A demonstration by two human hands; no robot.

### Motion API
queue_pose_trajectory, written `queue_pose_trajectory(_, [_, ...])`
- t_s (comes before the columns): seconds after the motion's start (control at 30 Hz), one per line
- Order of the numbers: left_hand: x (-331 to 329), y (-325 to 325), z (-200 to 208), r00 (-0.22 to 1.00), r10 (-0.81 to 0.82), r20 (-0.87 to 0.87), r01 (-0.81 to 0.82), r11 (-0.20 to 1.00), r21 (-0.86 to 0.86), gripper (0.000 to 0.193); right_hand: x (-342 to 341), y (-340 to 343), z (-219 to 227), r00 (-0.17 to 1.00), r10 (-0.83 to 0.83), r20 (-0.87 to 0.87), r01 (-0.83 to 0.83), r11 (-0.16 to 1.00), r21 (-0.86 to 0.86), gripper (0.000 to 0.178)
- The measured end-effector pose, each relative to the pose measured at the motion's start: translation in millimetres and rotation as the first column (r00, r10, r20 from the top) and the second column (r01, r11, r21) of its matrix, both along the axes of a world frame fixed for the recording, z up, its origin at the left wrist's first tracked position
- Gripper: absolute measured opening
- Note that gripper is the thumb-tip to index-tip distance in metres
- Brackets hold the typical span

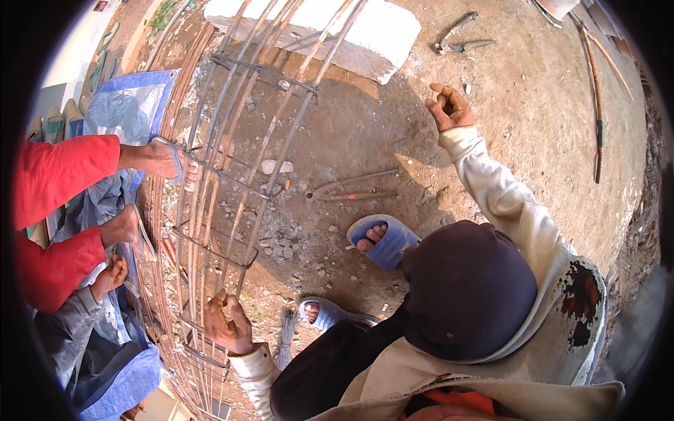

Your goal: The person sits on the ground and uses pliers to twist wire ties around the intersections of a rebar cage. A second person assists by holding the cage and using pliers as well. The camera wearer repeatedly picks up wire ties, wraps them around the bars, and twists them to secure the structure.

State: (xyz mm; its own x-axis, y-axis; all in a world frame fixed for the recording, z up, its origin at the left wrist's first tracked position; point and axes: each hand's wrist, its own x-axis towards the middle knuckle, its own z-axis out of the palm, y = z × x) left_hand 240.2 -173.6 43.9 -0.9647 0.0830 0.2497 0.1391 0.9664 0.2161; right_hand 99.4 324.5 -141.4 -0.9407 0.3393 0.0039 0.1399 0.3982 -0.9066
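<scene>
My left hand (228,324) is beside the near end of a long steel rebar cage (242,165), its fingers curled together. Whatever the fingers may grip is too small to make out. My right hand (450,107) is raised over the ground to the right, away from the cage. Its fingers are bent in toward the thumb, and any thin thing between them cannot be made out. Several long bars run through the cage, with square stirrups across them. A bundle of thin tie wire (286,338) lies near my left wrist. Long-handled nippers (353,196) rest on the ground between my hands.
A large white block (372,35) lies under the far cage bars. Beyond my right hand are a metal hand tool (460,38) and a rusty rod (597,105). A co-worker in red trousers (67,175) sits left by a blue tarp (133,105). My blue slippers (386,245) rest on stony dirt.
</scene>
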Motion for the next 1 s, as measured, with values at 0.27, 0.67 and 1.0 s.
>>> queue_pose_trajectory(0.27, [-24, 31, 52, 0.945, -0.325, 0.025, 0.326, 0.942, -0.074, 0.016, 20, 8, -38, 0.731, 0.633, 0.254, -0.626, 0.474, 0.619, 0.035])
queue_pose_trajectory(0.67, [-24, 106, -14, 0.865, -0.269, 0.424, -0.018, 0.828, 0.560, 0.026, 46, -100, 38, 0.637, 0.749, 0.180, -0.712, 0.662, -0.234, 0.013])
queue_pose_trajectory(1.0, [26, 81, -24, 0.955, -0.006, 0.296, -0.261, 0.451, 0.854, 0.025, 75, -239, 89, 0.195, 0.970, -0.144, -0.980, 0.185, -0.078, 0.019])
